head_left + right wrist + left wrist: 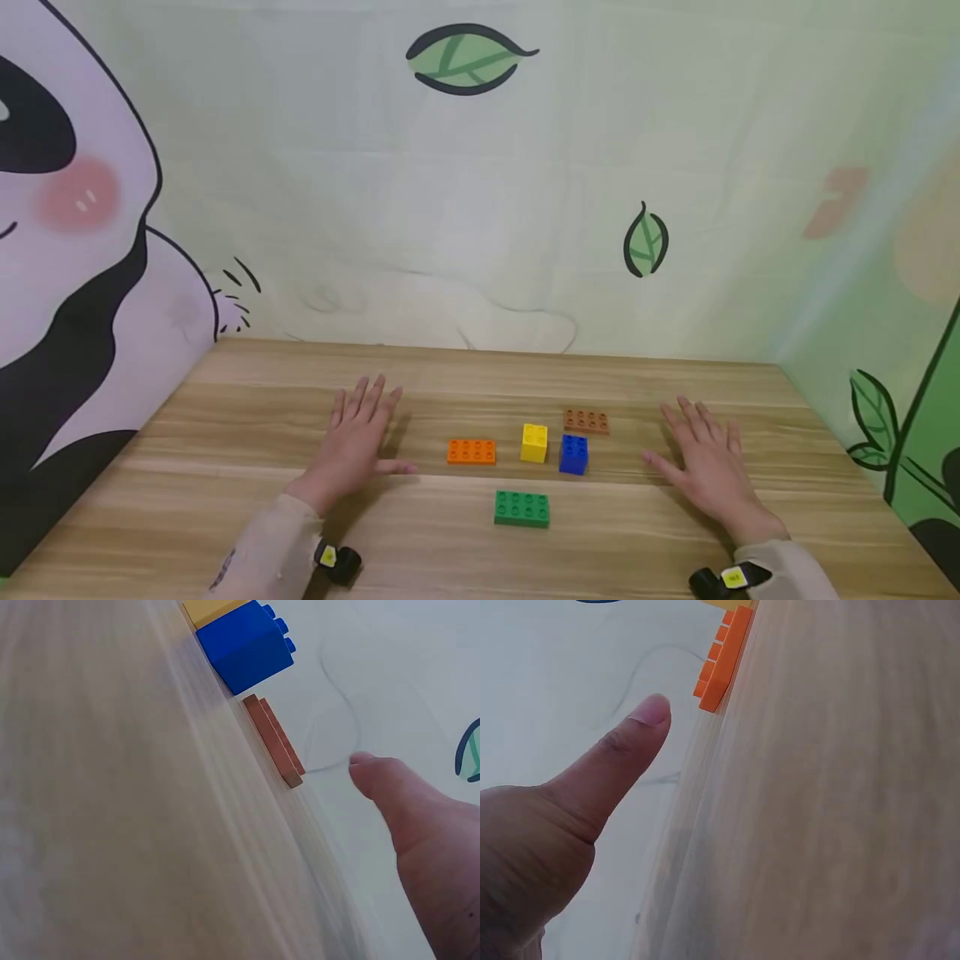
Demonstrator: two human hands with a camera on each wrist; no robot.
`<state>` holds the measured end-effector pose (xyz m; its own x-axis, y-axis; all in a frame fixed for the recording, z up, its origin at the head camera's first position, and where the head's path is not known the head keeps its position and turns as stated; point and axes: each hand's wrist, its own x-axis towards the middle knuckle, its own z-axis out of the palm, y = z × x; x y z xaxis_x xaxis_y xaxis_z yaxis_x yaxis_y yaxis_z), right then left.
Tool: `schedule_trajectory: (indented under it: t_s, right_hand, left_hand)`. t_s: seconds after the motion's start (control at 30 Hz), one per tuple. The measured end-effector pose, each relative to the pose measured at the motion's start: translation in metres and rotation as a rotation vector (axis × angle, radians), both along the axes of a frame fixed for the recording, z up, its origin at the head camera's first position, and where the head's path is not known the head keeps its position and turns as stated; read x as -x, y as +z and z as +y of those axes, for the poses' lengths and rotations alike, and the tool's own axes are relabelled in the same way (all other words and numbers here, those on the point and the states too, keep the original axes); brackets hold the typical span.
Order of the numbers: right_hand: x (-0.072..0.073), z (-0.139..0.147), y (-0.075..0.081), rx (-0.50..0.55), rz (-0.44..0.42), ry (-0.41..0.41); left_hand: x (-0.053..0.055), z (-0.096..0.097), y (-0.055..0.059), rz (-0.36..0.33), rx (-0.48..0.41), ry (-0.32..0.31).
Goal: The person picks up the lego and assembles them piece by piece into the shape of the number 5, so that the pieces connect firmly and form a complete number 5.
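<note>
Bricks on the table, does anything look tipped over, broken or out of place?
Nothing stands out. The orange brick, yellow brick, blue brick, brown brick and green brick all sit studs up on the table, with no visible damage. The green brick merely sits in front of the others.

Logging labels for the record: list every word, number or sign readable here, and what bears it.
None can be read.
Left wrist camera, left yellow label: too small.
Right wrist camera, right yellow label: too small.
Left sleeve, dark print: too blurred.
Backdrop, reddish mark: too faint to tell whether it is lettering.
</note>
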<state>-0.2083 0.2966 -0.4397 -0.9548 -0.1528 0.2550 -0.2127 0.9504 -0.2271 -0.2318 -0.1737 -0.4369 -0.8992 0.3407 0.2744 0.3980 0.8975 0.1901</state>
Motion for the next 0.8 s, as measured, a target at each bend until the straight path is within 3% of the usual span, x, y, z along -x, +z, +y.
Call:
schedule_trajectory:
  t_s: [0.4,0.6,0.8]
  right_hand:
    - [0.000,-0.005,0.009,0.115,0.165,0.029]
    - [0.000,-0.010,0.015,0.248,0.145,0.019]
    - [-0.001,-0.019,0.018,0.315,0.152,0.021]
  left_hand:
    - [-0.002,0.007,0.006,0.082,-0.055,0.008]
    - [-0.002,0.013,0.010,0.137,-0.145,0.016]
    - [-0.005,0.022,0.012,0.164,-0.308,0.035]
